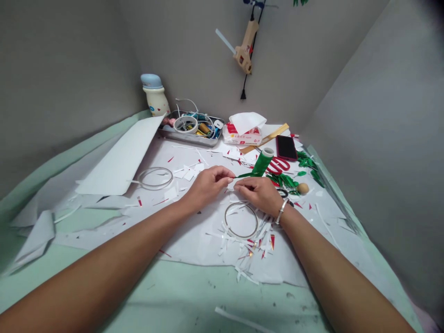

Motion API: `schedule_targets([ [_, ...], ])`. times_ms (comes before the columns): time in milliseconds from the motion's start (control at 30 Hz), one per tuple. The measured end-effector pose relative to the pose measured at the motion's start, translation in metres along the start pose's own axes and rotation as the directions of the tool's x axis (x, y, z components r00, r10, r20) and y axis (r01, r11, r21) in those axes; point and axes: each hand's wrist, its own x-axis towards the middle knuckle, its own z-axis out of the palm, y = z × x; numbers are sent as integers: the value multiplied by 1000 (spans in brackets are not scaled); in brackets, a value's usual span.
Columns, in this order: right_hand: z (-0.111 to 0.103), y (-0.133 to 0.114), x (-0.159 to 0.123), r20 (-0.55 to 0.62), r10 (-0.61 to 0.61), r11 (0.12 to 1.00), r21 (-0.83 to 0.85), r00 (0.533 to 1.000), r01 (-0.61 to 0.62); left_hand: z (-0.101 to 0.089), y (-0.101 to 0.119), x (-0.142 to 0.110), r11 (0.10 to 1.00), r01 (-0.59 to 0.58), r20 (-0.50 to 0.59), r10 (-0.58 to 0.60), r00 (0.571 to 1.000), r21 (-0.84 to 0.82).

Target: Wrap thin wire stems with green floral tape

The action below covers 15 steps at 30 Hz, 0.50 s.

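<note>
My left hand (212,184) is closed in a pinch on the loose end of a narrow green ribbon (244,175). The ribbon leads right to a spool (262,163) wound in green, standing tilted with its white core on top. Just below the ribbon, my right hand (257,192) has its fingers drawn together, facing the left fingertips; whatever lies between them is hidden. A bracelet circles the right wrist. Beneath the hands a thin ring (241,220) lies on the white paper among shredded strips. Red-handled scissors (278,165) rest behind the right hand, beside green leaf-shaped pieces (283,179).
A metal tray (194,137) of tapes and spools stands at the back, near a cream bottle (156,98). Tissues (243,134), a phone (286,148) and a wooden ball (303,188) are to the right. Coiled wire (155,178) lies left; a glue gun (247,48) hangs on the wall.
</note>
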Motion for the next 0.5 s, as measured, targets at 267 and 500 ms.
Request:
schedule_targets([
  [267, -4, -19, -3, -85, -204, 974, -119, 975, 193, -1, -8, 2, 946, -123, -56, 146, 988, 301],
  [500, -10, 0, 0, -253, 34, 990, 144, 967, 3, 2, -2, -1, 935, -284, 211, 240, 948, 215],
])
